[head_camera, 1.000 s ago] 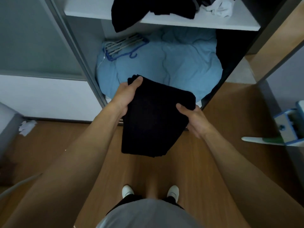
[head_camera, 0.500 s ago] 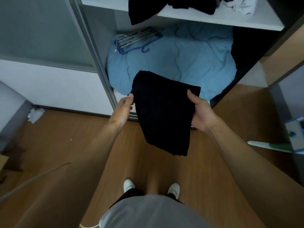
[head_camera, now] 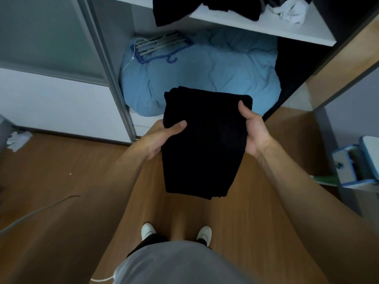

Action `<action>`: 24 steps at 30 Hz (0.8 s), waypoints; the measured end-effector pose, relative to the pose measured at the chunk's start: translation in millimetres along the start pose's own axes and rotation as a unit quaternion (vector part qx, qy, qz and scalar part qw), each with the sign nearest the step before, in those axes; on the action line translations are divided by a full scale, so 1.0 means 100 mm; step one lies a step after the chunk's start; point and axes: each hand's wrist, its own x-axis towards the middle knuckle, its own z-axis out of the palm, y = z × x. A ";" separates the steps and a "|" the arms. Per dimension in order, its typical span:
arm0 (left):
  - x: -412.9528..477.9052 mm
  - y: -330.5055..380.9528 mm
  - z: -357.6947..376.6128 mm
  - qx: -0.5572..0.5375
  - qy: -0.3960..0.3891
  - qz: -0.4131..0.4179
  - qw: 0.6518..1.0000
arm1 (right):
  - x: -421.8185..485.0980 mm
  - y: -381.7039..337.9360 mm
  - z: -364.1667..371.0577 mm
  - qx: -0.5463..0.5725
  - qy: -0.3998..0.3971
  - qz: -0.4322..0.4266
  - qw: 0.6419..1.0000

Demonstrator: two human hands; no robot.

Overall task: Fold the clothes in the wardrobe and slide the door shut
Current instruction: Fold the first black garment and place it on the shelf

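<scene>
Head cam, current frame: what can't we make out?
- Head view: fingers of left hand and right hand hidden under the folded black garment; only thumbs show.
- Garment type: too dark to tell.
- Dark clothes on the shelf: cut off by the top edge.
- Sliding door: cut off left and top.

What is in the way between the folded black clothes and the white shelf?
Nothing visible blocks the way: the sliding door stands off to the left, so the wardrobe is open. The left hand and right hand hold the folded black clothes below the shelf. A dark heap and a white cloth lie on it.
</scene>
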 end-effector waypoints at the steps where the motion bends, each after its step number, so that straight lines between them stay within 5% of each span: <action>1: 0.01 0.03 0.04 -0.004 0.032 -0.009 0.999 | -0.01 -0.03 0.01 -0.001 -0.003 -0.010 1.000; 4: 0.06 0.16 0.13 -0.087 0.113 -0.035 0.989 | -0.09 -0.03 -0.01 -0.049 -0.049 -0.045 0.997; 8: 0.12 0.30 0.11 -0.158 0.150 -0.068 0.974 | -0.13 0.27 -0.04 -0.293 0.008 -0.084 0.952; 14: 0.03 0.29 -0.19 0.061 0.113 -0.087 0.988 | -0.05 0.41 0.14 -0.149 0.080 -0.077 0.983; 24: 0.03 0.07 -0.16 0.058 0.150 0.002 0.987 | 0.04 0.15 0.28 -0.093 0.134 -0.022 0.986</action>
